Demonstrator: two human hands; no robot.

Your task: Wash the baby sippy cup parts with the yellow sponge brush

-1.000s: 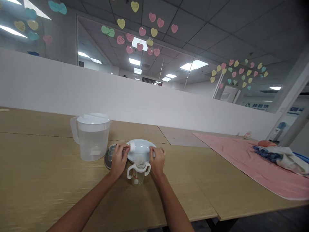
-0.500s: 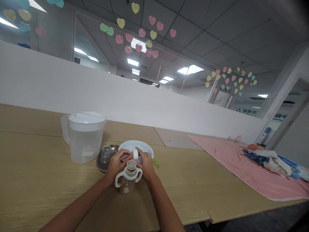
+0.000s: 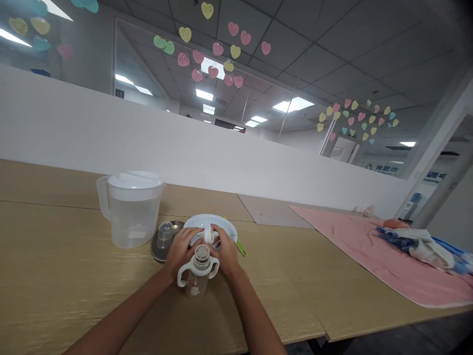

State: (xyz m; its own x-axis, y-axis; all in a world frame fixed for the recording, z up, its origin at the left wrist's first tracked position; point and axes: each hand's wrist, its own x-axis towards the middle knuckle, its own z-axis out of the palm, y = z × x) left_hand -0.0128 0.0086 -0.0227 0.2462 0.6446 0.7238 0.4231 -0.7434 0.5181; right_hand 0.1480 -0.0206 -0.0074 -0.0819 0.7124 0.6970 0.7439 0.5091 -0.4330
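Observation:
A clear baby bottle with two white handles and an open neck stands upright on the table near me. Just behind its neck, my right hand holds a white ring-shaped cap between its fingers. My left hand is beside the cap, its fingers closed; what they hold is too small and hidden to name. Behind both hands lies a white plate. To their left, a clear dome cover sits on a metal tray.
A lidded plastic pitcher stands at the left. The green handle of a utensil sticks out right of the plate. A pink cloth with folded fabrics covers the table's right side. A white wall runs behind.
The white cap has turned so that its ring opening shows more, and it sits slightly further right. The fingers of my left hand have drawn in a little. The view has shifted slightly.

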